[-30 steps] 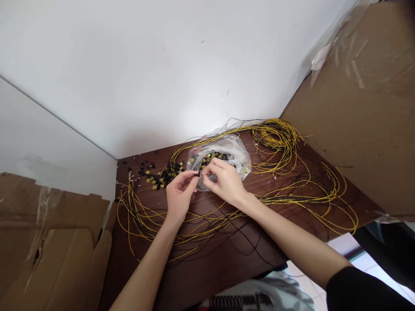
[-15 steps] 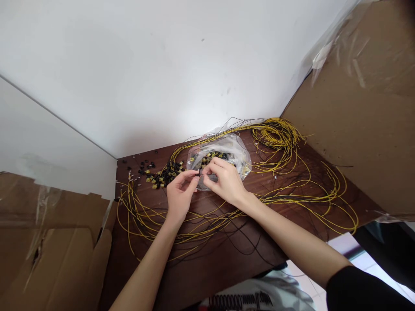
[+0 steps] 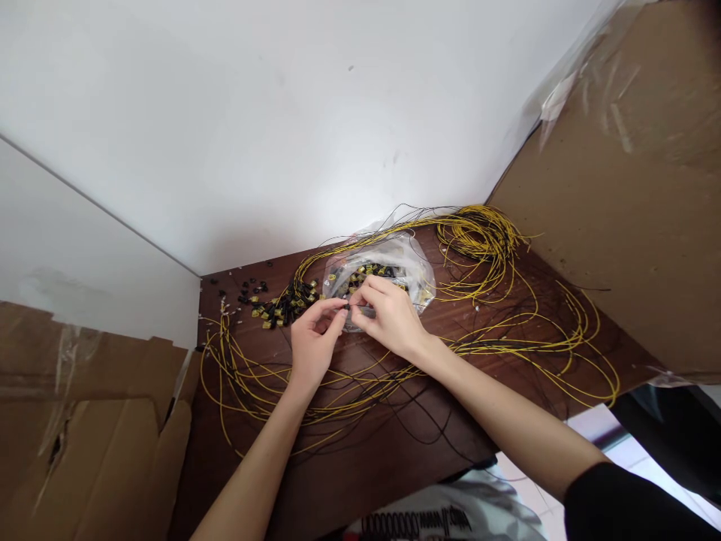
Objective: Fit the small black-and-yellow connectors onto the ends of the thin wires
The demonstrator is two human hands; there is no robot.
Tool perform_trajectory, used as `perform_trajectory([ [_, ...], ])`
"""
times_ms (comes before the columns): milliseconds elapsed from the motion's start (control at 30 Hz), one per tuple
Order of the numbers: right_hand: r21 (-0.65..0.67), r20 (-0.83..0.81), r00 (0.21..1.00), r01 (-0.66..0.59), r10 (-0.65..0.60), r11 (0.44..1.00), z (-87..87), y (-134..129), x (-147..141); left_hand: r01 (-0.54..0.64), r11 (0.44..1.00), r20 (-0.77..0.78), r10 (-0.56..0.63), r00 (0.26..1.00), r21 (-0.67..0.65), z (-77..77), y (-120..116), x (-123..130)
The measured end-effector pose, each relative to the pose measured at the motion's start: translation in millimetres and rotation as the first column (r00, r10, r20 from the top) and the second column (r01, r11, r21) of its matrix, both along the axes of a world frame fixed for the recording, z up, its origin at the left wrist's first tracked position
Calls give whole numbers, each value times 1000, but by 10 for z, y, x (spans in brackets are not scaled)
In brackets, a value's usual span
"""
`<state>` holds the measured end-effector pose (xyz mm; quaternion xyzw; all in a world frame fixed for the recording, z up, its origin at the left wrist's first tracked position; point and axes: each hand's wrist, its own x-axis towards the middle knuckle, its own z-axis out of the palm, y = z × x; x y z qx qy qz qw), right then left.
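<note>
Through the head camera I read both hands at the centre of the frame. The left hand (image 3: pixel 312 334) pinches a small black part (image 3: pixel 345 305) between thumb and index finger, probably to steady it. The right hand (image 3: pixel 390 317) brings its fingertips up against that part; I cannot tell whether they grip it or a thin wire. The open plastic bag (image 3: pixel 421 261) lies just behind, presumably for easy reach. Yellow-and-black wires (image 3: pixel 478 234) lie coiled centre-right, apparently to limit tangling; black-and-yellow connectors (image 3: pixel 287 306) lie piled left of the bag.
</note>
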<state>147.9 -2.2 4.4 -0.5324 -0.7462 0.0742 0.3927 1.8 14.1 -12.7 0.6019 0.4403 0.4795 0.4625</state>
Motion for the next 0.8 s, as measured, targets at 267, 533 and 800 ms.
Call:
perform_trajectory([
  [267, -23, -155, 985, -76, 72, 997, 12, 8, -2, -25, 999, 54, 26, 998, -33, -1, 12, 1],
  [533, -46, -233, 964, -145, 130, 988, 14, 12, 1, -61, 997, 91, 66, 994, -54, 48, 6, 9],
  [800, -50, -236, 963, -148, 132, 988, 3, 18, -4, -54, 996, 103, 61, 993, -70, 58, 7, 9],
])
